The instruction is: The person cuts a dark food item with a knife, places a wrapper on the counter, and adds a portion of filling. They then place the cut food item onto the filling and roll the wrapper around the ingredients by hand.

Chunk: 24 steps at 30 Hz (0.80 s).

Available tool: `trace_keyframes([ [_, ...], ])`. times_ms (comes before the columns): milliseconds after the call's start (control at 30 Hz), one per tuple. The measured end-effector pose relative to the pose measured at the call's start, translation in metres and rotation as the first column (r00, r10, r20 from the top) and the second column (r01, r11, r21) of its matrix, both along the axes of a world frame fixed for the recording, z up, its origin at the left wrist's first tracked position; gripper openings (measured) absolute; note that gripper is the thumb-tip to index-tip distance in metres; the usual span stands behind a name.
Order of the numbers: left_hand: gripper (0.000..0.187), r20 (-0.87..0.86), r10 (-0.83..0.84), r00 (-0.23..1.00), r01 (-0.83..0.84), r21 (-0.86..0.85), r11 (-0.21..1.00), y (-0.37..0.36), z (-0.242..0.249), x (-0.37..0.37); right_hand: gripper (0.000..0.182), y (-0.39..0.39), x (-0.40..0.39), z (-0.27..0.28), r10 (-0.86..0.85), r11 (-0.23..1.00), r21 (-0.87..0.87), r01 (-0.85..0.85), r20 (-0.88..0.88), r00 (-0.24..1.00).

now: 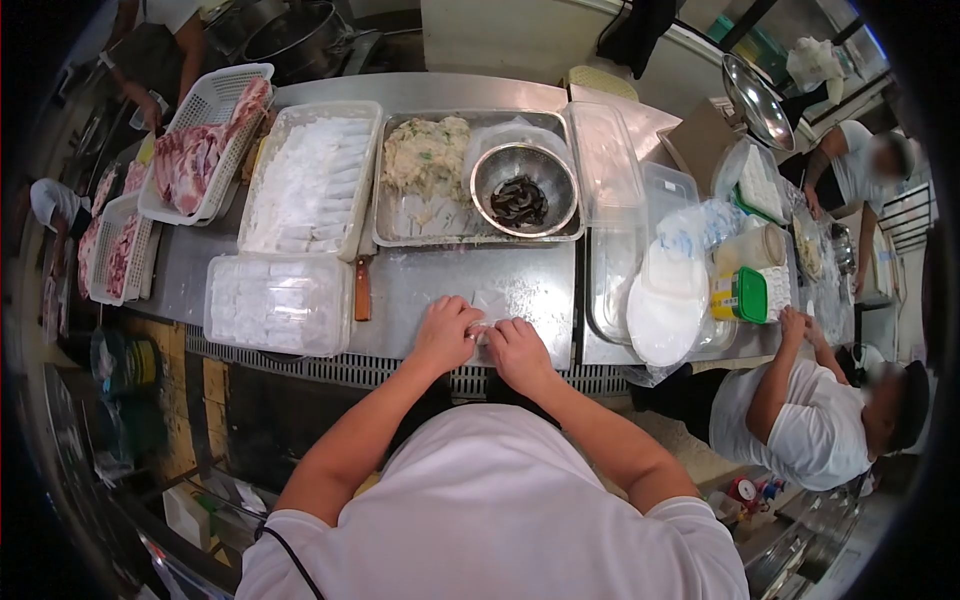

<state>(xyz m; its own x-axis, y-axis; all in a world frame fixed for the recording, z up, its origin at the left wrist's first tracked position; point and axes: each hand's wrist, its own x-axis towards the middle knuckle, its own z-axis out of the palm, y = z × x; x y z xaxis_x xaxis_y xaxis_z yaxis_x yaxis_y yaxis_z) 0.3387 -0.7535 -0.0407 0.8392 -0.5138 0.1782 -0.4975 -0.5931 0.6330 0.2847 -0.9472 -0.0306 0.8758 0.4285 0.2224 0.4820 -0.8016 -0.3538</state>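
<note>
Both hands meet low over the steel table (pixel 430 275), near its front edge. My left hand (pixel 447 335) has its fingers closed on one end of a small pale wrapper (pixel 484 328). The fingers of my right hand (pixel 518 352) pinch the other end. Straight beyond is a metal tray (pixel 430 232) with pale minced filling (pixel 428 155) at its left. On its right side stands a steel bowl (pixel 490 205) holding dark strips (pixel 520 202). A wooden-handled tool (pixel 362 290) lies left of my hands.
White rolls fill a tub (pixel 310 185) and a lidded box (pixel 278 305) on the left. Raw meat lies in white baskets (pixel 205 160). Clear containers (pixel 605 165) and a green-lidded tub (pixel 750 295) stand right. Co-workers (pixel 800 420) are at the right and far left.
</note>
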Motion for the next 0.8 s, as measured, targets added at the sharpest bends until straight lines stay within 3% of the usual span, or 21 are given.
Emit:
trace_keyframes([
  [133,0.032,0.067,-0.152,0.986,0.155,-0.04,0.987,0.011,0.005,-0.002,0.033,-0.005,0.007,-0.002,0.028,0.998,-0.057,-0.03,-0.03,0.999],
  [333,0.029,0.066,-0.129,0.989,0.133,-0.061,0.989,0.012,-0.011,0.003,0.026,-0.011,0.015,0.0,0.008,0.999,0.037,-0.004,-0.102,0.995],
  [433,0.027,0.077,-0.073,0.994,0.076,-0.041,0.996,0.009,-0.018,0.009,0.015,-0.008,0.02,-0.003,-0.017,0.994,0.104,0.018,-0.013,1.0],
  [533,0.03,0.098,-0.009,0.995,0.015,-0.064,0.998,0.004,-0.02,0.015,0.016,-0.007,0.024,-0.002,-0.066,0.994,0.081,0.069,-0.044,0.997],
  [733,0.037,0.156,-0.132,0.979,0.138,-0.028,0.99,0.006,-0.014,0.016,0.024,-0.01,0.029,-0.005,-0.099,0.993,0.043,0.106,-0.145,0.985],
  [800,0.04,0.16,-0.143,0.977,0.151,-0.039,0.988,0.007,-0.017,0.018,0.029,-0.01,0.027,-0.003,-0.088,0.996,0.023,0.091,-0.095,0.992],
])
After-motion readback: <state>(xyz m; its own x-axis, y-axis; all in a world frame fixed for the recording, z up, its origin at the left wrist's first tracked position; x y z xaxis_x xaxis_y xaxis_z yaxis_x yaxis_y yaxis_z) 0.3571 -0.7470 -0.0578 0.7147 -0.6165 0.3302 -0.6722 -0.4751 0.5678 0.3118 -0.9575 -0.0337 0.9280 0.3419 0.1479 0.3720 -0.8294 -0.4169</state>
